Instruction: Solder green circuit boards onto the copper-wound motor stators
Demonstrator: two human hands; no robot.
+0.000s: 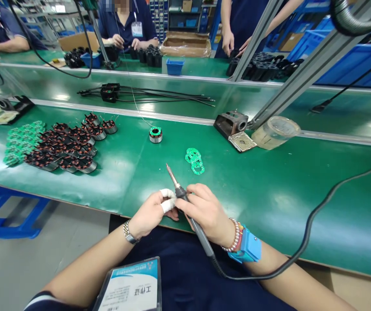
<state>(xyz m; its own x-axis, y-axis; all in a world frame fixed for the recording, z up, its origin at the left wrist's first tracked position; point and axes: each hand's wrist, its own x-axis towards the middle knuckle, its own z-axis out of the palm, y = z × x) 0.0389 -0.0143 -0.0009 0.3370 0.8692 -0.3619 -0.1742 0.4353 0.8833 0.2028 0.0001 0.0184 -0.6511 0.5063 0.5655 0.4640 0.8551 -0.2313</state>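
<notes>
Soldering iron (202,237) | in right hand (209,214) | green bench (253,181) | people (127,28) opposite

The ring boards (195,161) are green, the stool (10,214) blue.

A green bench (130,172) bears wound cores (87,165) and boards (23,141).

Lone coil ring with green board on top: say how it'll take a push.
The coil ring is likely heavy for its size, given its metal band. Squat and flat-set, it should slide, not tip. The thin wire reaching it might snag.
</notes>
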